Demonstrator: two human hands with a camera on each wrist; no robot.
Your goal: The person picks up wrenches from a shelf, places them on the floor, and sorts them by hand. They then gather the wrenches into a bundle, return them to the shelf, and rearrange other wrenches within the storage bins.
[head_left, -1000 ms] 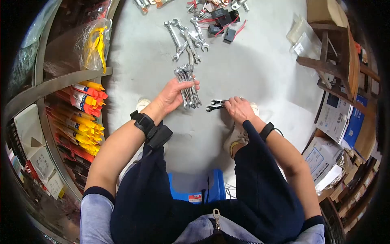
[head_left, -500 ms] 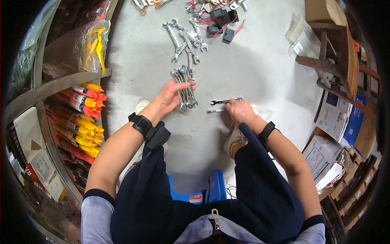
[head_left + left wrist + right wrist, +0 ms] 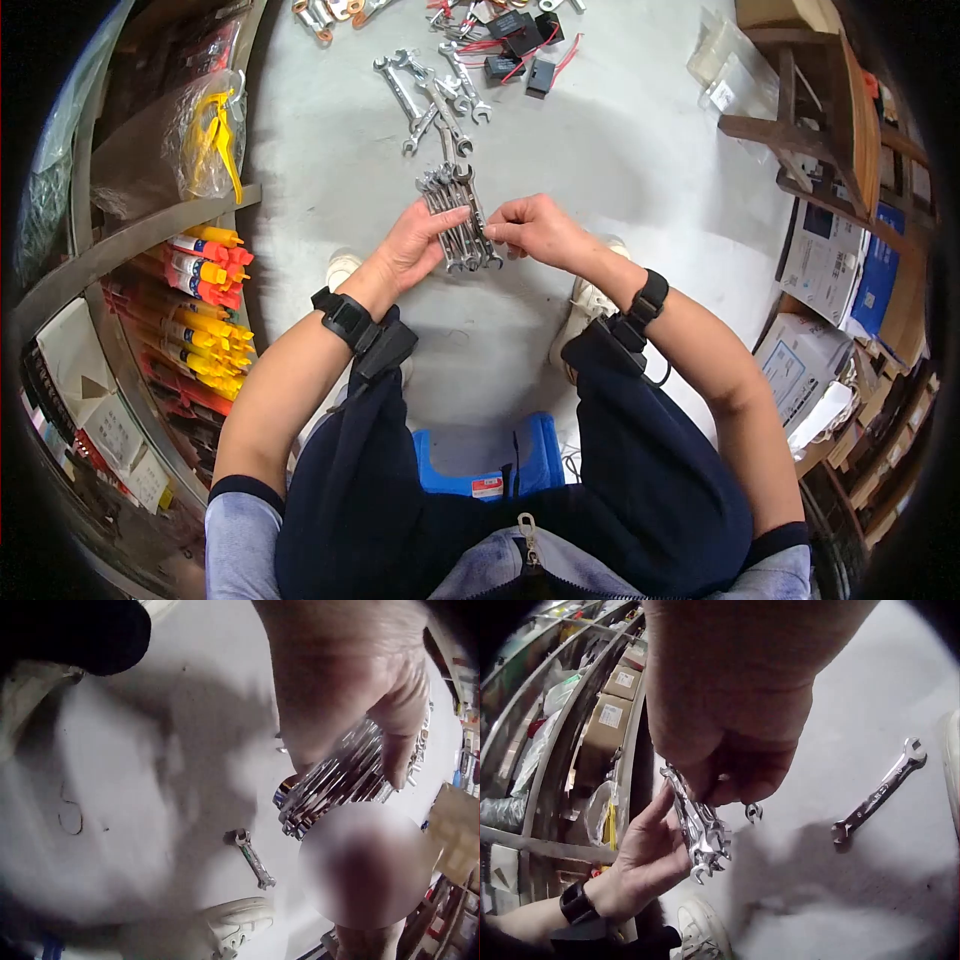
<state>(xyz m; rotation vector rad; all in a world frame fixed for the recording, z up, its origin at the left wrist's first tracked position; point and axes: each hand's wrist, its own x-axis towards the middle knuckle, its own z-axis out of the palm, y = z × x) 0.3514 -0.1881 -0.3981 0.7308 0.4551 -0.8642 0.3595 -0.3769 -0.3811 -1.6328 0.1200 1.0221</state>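
My left hand grips a fanned bundle of chrome open-ended wrenches, its thumb across their shafts. My right hand is at the bundle's right side, thumb and fingers pinching a wrench. In the right wrist view an open wrench end sticks out beneath those fingers; the rest is covered by the hand. A single wrench lies on the floor under the hands. Ahead of the bundle, several more wrenches lie crossed in a loose pile.
Black boxy parts with red wires and copper-coloured pieces lie farther ahead. At left stands a shelf with yellow and orange tubes. To the right are a wooden stool and cartons. A blue stool is below me.
My right hand has risen from the floor with one of the two wrenches there and moved left to the bundle. The left hand keeps its hold on the bundle. The view has shifted slightly.
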